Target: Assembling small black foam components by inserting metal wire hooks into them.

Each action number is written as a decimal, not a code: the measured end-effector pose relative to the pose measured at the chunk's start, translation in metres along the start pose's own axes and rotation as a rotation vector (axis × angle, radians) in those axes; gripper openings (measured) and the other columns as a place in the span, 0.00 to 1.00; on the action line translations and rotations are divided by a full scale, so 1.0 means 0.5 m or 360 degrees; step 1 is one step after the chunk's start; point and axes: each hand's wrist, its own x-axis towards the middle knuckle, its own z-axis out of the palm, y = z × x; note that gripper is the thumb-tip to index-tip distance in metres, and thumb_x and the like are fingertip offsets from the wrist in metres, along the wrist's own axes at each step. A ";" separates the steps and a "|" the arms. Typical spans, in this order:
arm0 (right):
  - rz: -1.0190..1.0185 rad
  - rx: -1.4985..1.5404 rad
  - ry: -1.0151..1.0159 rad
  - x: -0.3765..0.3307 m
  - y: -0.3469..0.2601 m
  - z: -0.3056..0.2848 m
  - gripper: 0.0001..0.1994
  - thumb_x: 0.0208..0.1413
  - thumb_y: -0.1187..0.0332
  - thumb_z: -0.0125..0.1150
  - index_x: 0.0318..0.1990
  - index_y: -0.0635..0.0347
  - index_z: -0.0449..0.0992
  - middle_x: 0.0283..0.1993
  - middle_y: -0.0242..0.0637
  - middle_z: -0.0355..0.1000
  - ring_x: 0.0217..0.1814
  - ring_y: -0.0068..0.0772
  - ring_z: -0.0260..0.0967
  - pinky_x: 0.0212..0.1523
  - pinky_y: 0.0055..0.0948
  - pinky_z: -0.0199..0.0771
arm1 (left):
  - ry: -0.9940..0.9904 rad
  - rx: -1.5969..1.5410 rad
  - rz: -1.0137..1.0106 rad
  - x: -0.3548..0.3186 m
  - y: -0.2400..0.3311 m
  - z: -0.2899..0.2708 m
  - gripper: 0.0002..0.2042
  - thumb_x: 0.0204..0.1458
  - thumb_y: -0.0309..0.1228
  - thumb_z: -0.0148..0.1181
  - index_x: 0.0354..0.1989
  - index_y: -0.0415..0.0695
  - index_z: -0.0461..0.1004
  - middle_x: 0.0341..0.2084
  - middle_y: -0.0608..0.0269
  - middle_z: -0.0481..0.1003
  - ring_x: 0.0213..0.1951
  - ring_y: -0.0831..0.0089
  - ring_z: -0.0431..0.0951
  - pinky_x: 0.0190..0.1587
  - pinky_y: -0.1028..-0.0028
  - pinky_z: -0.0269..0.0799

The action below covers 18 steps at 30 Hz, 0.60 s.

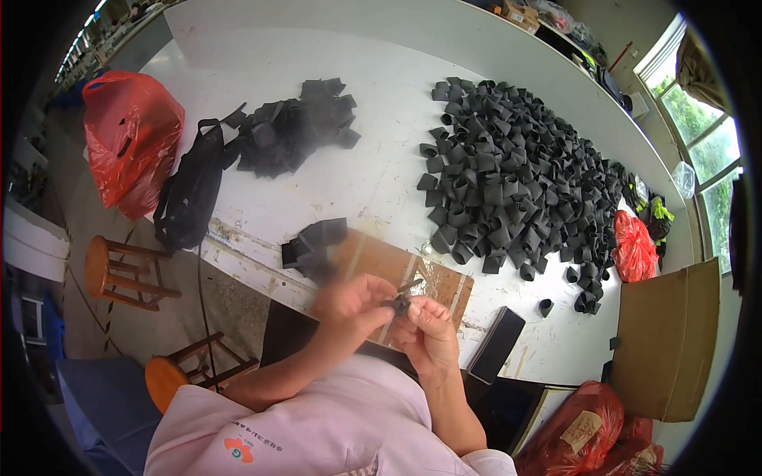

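Note:
Over the brown cardboard sheet (361, 260) at the table's near edge, both my hands meet at a small black fabric piece (402, 306). My right hand (429, 327) pinches it between thumb and fingers. The fingers of my left hand (353, 305) are closed on its other side, slightly blurred by motion. A thin dark sliver (410, 285) sticks out above the piece; I cannot tell what it is. Just beyond my left hand lies a small stack of flat black pieces (321, 238). A large heap of black folded loops (508, 174) covers the table's right side.
Another pile of flat black pieces (290, 135) lies at the far left, beside a black bag (194, 186) and a red plastic bag (131, 143). A dark flat case (498, 343) rests right of my hands. Wooden stools (119, 270) stand at left; a cardboard panel (667, 341) stands at right.

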 end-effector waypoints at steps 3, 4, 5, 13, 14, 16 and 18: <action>0.0142 0.0498 -0.0208 -0.008 -0.014 0.026 0.07 0.49 0.69 0.58 0.31 0.64 0.70 0.23 0.27 0.61 0.22 0.18 0.51 0.18 0.17 0.51 | 0.0276 0.0837 0.0490 -0.007 -0.005 0.023 0.06 0.46 0.15 0.45 0.33 0.33 0.66 0.25 0.61 0.71 0.22 0.82 0.72 0.21 0.83 0.69; 0.0068 0.0281 -0.0164 -0.010 -0.025 0.025 0.08 0.50 0.67 0.57 0.31 0.63 0.70 0.23 0.27 0.60 0.22 0.17 0.51 0.18 0.16 0.51 | 0.0327 0.0707 0.0366 -0.003 0.004 0.031 0.06 0.45 0.15 0.46 0.32 0.33 0.66 0.24 0.61 0.71 0.20 0.83 0.71 0.19 0.83 0.67; -0.0005 0.0062 -0.0123 -0.011 -0.038 0.027 0.09 0.51 0.66 0.56 0.31 0.63 0.70 0.23 0.26 0.60 0.22 0.16 0.51 0.18 0.16 0.51 | 0.0378 0.0576 0.0245 0.005 0.013 0.036 0.06 0.44 0.14 0.47 0.32 0.33 0.67 0.22 0.61 0.71 0.18 0.84 0.69 0.16 0.84 0.65; -0.0061 -0.0528 -0.0269 0.046 -0.108 0.046 0.11 0.53 0.62 0.54 0.29 0.63 0.70 0.20 0.24 0.58 0.20 0.13 0.49 0.19 0.12 0.49 | -0.0315 -0.1103 -0.0526 0.041 0.045 -0.011 0.10 0.51 0.23 0.46 0.42 0.38 0.64 0.17 0.67 0.67 0.06 0.87 0.55 0.08 0.84 0.47; -0.0049 -0.0576 -0.0257 0.045 -0.093 0.024 0.11 0.54 0.63 0.54 0.28 0.62 0.70 0.20 0.24 0.59 0.20 0.13 0.50 0.19 0.12 0.49 | -0.0317 -0.1099 -0.0531 0.039 0.040 -0.012 0.10 0.51 0.23 0.46 0.42 0.38 0.64 0.17 0.67 0.67 0.06 0.87 0.55 0.08 0.84 0.47; -0.0102 -0.0618 -0.0259 0.038 -0.092 0.030 0.11 0.54 0.63 0.53 0.27 0.61 0.69 0.21 0.24 0.59 0.21 0.13 0.51 0.19 0.13 0.50 | -0.0214 -0.0448 -0.0405 0.026 0.030 -0.015 0.10 0.51 0.24 0.48 0.42 0.39 0.64 0.20 0.67 0.69 0.09 0.86 0.59 0.11 0.85 0.50; -0.0266 -0.0870 -0.0213 0.037 -0.094 0.036 0.12 0.55 0.62 0.52 0.27 0.62 0.69 0.21 0.23 0.60 0.21 0.13 0.52 0.20 0.14 0.51 | -0.0091 -0.0018 -0.0090 0.022 0.043 0.010 0.11 0.51 0.24 0.49 0.43 0.39 0.64 0.24 0.65 0.70 0.14 0.84 0.63 0.15 0.86 0.55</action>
